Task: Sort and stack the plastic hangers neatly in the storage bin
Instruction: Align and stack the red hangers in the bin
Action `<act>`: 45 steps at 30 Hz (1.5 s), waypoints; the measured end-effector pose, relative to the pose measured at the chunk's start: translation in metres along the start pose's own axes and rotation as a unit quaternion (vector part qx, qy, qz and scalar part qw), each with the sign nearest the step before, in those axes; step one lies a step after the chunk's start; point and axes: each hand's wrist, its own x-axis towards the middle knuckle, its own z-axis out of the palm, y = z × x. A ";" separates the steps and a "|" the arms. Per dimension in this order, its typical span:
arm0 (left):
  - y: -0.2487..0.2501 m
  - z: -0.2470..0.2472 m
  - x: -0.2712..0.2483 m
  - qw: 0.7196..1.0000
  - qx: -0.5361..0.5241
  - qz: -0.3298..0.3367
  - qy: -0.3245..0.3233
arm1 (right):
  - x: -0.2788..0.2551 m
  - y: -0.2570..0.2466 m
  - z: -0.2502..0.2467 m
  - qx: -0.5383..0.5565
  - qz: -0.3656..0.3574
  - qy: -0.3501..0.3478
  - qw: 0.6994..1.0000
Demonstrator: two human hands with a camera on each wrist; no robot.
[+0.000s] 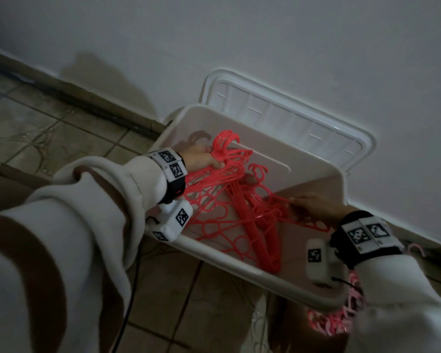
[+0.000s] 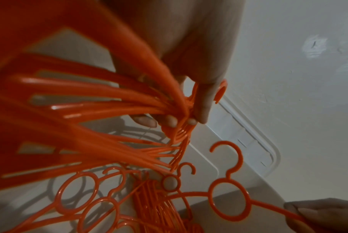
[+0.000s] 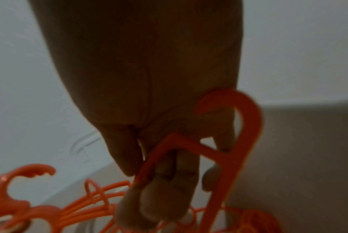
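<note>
A white storage bin (image 1: 255, 272) stands on the floor against the wall, with several coral-red plastic hangers (image 1: 250, 225) lying crossed inside it. My left hand (image 1: 201, 159) grips a bundle of hangers (image 2: 129, 110) just below their hooks at the bin's far left; its fingers (image 2: 200, 107) curl round the necks. My right hand (image 1: 313, 208) reaches in from the right and pinches the arm end of a hanger with round loops (image 2: 227, 198). In the right wrist view that hand's fingers (image 3: 159, 205) curl round a hanger end (image 3: 228, 157).
The bin's white lid (image 1: 290, 118) leans against the wall behind it. Pink hangers (image 1: 339, 319) lie on the tiled floor (image 1: 61, 138) under my right forearm, beside the bin's near right corner. A black cable (image 1: 135, 276) hangs from my left wrist.
</note>
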 end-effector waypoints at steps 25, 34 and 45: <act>-0.017 0.010 0.014 0.968 -0.243 -0.043 -0.043 | 0.018 -0.095 0.088 0.266 0.007 -0.152 0.952; -0.029 -0.004 0.019 0.955 -0.265 -0.047 -0.123 | 0.010 -0.082 0.073 0.248 0.075 -0.140 0.956; -0.022 -0.001 0.020 0.971 -0.199 0.026 -0.126 | 0.003 -0.063 0.053 0.259 0.076 -0.103 0.957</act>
